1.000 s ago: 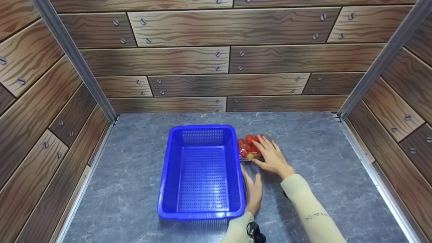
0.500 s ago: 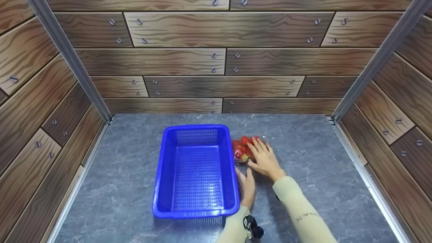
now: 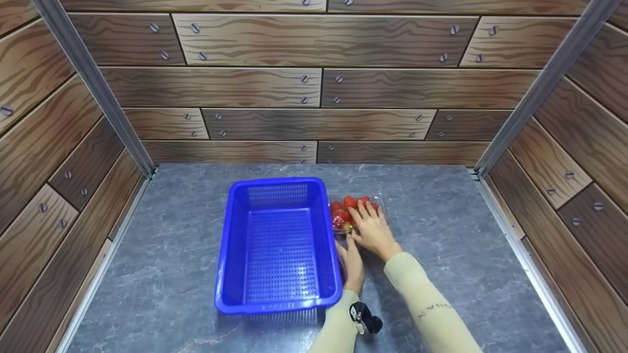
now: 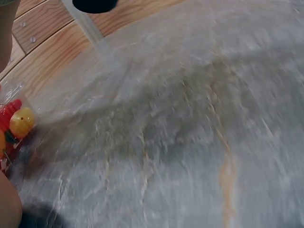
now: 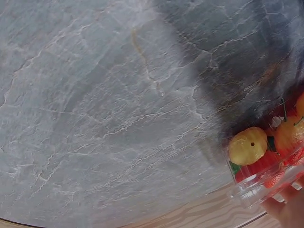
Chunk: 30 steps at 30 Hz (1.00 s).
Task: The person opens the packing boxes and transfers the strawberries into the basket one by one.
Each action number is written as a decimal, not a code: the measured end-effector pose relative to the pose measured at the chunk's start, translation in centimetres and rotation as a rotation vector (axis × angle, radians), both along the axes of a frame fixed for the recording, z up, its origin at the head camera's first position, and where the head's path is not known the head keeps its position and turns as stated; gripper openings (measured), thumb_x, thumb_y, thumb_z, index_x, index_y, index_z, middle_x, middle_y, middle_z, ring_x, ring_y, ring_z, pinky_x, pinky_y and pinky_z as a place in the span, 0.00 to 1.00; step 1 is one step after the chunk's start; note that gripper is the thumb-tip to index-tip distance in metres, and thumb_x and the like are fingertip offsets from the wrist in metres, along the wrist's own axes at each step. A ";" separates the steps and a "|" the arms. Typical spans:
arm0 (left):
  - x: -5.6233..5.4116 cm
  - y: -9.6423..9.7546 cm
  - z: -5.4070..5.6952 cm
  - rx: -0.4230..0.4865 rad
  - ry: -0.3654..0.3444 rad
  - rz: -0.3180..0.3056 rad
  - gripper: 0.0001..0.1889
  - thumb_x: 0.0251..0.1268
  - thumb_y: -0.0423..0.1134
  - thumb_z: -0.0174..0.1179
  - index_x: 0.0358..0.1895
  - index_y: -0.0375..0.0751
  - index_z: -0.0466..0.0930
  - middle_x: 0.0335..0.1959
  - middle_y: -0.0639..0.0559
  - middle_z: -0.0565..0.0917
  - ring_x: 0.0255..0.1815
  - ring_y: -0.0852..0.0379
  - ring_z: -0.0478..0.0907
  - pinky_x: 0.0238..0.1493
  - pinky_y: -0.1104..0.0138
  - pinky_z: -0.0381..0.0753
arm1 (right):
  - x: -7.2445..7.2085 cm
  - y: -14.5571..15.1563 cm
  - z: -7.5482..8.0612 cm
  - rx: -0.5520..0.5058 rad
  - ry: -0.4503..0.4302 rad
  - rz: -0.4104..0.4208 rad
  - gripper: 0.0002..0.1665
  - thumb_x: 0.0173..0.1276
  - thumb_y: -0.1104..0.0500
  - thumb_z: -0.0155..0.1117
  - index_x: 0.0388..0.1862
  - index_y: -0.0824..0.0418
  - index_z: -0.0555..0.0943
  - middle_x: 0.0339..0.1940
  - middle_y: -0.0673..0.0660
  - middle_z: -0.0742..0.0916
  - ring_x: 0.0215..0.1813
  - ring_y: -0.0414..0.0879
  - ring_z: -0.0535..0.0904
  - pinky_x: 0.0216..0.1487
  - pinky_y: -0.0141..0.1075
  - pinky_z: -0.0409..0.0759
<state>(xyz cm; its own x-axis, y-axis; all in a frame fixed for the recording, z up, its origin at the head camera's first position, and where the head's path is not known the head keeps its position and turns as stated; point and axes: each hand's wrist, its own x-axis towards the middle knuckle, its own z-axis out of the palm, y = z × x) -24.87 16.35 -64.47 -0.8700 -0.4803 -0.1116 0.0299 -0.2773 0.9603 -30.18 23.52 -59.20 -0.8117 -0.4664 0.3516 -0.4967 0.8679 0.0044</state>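
A deep blue plastic basket (image 3: pixel 282 255) with slotted walls and a perforated floor stands on the grey tabletop. My left hand (image 3: pixel 352 264) lies along the outside of its right wall, thumb raised; the rim partly hides the fingers, so contact cannot be told. Just right of the basket's far end sits a clear plastic box (image 5: pixel 247 194) of red strawberries (image 3: pixel 350 202). With fingers spread, my right hand (image 3: pixel 374 234) rests on top of this box. A round yellow fruit (image 5: pixel 248 146) shows in the box's near corner in the right wrist view.
Wood-patterned panels (image 3: pixel 255 88) enclose the grey tabletop (image 3: pixel 171 245) at the back and both sides. Metal strips (image 3: pixel 530 279) run along the side edges. A black camera strap (image 3: pixel 364 318) is on the left wrist.
The head view has swung slightly, so the whole scene sits further left. My left hand has slid a little forward along the basket's side. Right hand still on the box.
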 end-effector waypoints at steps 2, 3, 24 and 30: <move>-0.3 0.1 0.0 0.015 0.020 0.052 0.34 0.76 0.37 0.48 0.74 0.20 0.46 0.75 0.24 0.50 0.77 0.31 0.46 0.74 0.46 0.46 | 0.0 -0.2 0.0 0.001 0.004 0.015 0.37 0.56 0.55 0.70 0.64 0.67 0.74 0.63 0.74 0.76 0.64 0.72 0.71 0.58 0.70 0.67; -0.5 0.2 0.1 0.021 0.029 0.080 0.33 0.75 0.36 0.49 0.73 0.20 0.47 0.74 0.24 0.52 0.76 0.31 0.48 0.74 0.46 0.48 | 0.0 -0.2 0.0 -0.001 0.007 0.022 0.36 0.56 0.56 0.70 0.64 0.67 0.75 0.63 0.75 0.77 0.64 0.73 0.71 0.57 0.70 0.68; -1.9 1.2 2.0 0.409 0.106 0.214 0.33 0.65 0.24 0.52 0.71 0.18 0.49 0.71 0.22 0.58 0.72 0.32 0.58 0.71 0.48 0.58 | 0.4 -1.2 0.3 0.052 0.087 0.053 0.24 0.62 0.59 0.67 0.54 0.70 0.78 0.51 0.78 0.82 0.54 0.73 0.79 0.55 0.61 0.76; -2.0 1.5 1.9 0.322 0.070 0.267 0.31 0.64 0.25 0.53 0.69 0.17 0.55 0.67 0.22 0.64 0.69 0.32 0.63 0.68 0.49 0.63 | 0.2 -0.7 -0.2 0.048 0.193 0.114 0.24 0.59 0.58 0.69 0.51 0.69 0.80 0.49 0.74 0.84 0.50 0.70 0.82 0.49 0.56 0.80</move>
<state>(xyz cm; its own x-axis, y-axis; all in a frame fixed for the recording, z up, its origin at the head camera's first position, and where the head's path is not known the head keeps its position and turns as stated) -26.88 17.85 -62.59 -0.7302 -0.6405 -0.2379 0.2034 -0.5362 0.8192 -29.99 22.86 -59.40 -0.6727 -0.5707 0.4709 -0.5771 0.8030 0.1489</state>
